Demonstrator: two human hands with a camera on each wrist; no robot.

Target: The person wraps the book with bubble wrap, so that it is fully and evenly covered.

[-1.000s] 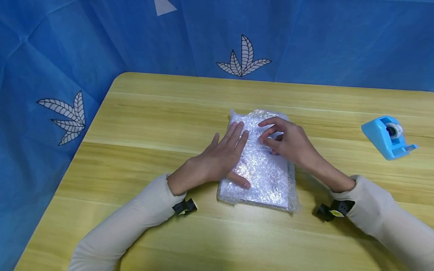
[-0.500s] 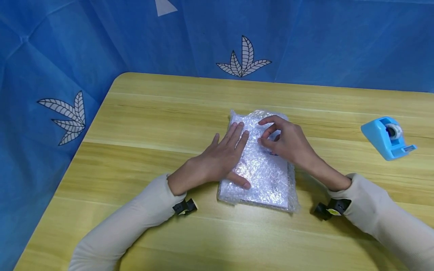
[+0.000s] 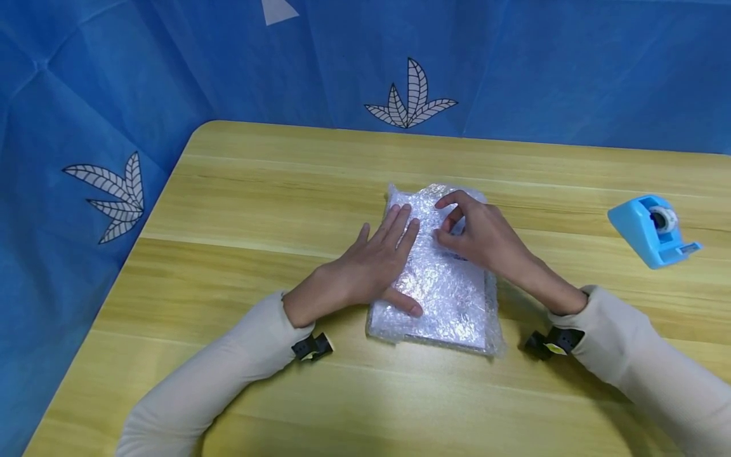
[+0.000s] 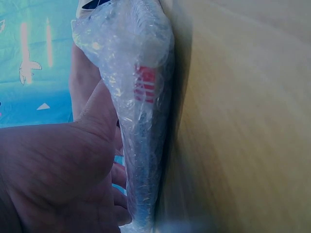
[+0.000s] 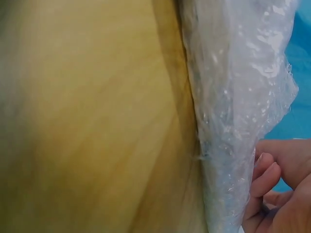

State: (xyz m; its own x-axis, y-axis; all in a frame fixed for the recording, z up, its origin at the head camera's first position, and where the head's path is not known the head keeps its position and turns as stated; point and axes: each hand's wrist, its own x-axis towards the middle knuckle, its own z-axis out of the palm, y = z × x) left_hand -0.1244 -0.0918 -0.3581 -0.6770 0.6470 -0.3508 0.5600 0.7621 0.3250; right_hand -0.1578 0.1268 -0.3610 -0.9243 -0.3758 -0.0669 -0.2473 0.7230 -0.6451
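A flat, rectangular package in clear bubble wrap [image 3: 448,304] lies on the wooden table; white shows through, and a red striped mark [image 4: 145,83] is on its side in the left wrist view. My left hand [image 3: 374,263] rests on its left part, fingers straight and spread, thumb toward the near edge. Over the upper right part, my right hand [image 3: 480,235] bends down with thumb and a curled finger meeting at the wrap, pinching at its surface. The index finger arches ahead. In the right wrist view, the curled fingers [image 5: 267,179] touch the wrap's far side; what lies between their tips is hidden.
A light blue tape dispenser [image 3: 653,231] with a roll of tape stands at the right of the wooden table [image 3: 274,190]. A blue cloth [image 3: 320,63] with white leaf prints hangs behind the table and along its left edge. Each sleeve carries a small black wrist camera [image 3: 313,347].
My right wrist has shifted slightly left, and the thumb and curled finger have drawn closer together at the wrap. The left hand and the package stay in place.
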